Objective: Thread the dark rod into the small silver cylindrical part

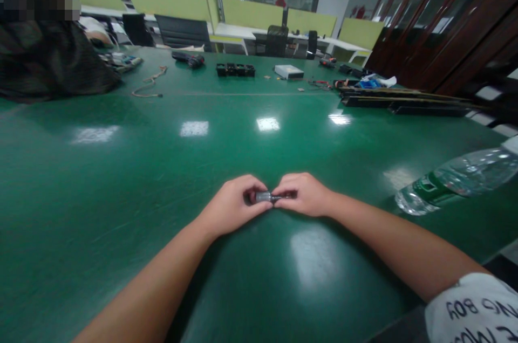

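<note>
Low over the green table, my two hands meet around one small object. It is a short grey cylinder with a thin dark shaft-like end pointing right; its exact kind is too small to make out. My left hand is closed, with thumb and fingertips pinching the cylinder from the left. Thumb and fingers of my right hand pinch together at the narrow end, touching it beside the left fingertips. Part of the object is hidden by the fingers.
A clear plastic bottle lies on its side at the right. Farther back are black connected blocks, a grey-white box, a cord and long dark strips. Another person in dark clothing leans in at the far left.
</note>
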Motion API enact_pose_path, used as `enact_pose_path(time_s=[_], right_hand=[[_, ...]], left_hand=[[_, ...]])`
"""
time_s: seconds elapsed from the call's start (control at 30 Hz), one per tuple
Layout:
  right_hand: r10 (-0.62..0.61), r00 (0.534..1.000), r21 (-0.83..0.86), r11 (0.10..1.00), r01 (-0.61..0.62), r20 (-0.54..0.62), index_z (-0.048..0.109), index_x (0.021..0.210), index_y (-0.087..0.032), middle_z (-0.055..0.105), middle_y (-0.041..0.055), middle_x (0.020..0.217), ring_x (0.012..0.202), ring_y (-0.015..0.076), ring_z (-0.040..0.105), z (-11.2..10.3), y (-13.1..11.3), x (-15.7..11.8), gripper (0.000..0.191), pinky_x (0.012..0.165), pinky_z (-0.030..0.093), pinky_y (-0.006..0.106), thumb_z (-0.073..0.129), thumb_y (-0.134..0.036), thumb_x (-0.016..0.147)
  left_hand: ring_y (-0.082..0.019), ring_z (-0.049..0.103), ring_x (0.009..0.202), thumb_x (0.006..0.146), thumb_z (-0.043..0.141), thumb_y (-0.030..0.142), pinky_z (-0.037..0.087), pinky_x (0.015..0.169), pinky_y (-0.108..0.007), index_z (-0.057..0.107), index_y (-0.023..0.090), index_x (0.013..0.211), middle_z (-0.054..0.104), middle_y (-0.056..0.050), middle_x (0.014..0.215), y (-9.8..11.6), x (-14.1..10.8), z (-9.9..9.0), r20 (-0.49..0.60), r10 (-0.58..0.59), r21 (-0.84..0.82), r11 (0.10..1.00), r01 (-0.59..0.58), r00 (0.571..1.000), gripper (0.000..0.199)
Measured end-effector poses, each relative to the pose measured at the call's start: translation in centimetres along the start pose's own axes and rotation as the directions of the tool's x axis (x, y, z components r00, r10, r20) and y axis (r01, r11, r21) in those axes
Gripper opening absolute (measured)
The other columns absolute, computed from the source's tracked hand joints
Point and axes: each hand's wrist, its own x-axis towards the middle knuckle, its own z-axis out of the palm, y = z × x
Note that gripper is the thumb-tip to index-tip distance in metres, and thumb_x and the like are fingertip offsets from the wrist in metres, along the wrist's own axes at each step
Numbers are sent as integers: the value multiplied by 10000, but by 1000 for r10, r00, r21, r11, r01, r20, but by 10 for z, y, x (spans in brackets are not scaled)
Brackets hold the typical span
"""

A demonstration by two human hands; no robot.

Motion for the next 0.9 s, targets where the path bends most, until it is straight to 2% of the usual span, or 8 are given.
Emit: enact_pose_path(time_s=[0.27, 0.9], right_hand=[[-80, 996, -11, 997, 80, -45, 761, 989, -173, 727, 61, 904, 828, 159, 654, 2, 3, 0, 168, 760, 503, 260, 696, -228, 844], [-53, 998, 4, 999, 54, -31, 767, 953, -174, 725, 54, 865, 761, 142, 651, -1, 2, -2, 153, 697, 485, 242, 696, -189, 818]], left_hand=[[-154, 605, 706, 804, 733, 369, 460, 646, -263, 681, 177, 908, 639, -7, 798, 1, 0, 1, -1, -14, 3, 1000, 14, 1000, 225], [-159, 601, 703, 816, 714, 393, 457, 644, -267, 667, 185, 891, 637, -7, 788, 0, -1, 1, 6, -17, 5, 1000, 17, 1000, 226]])
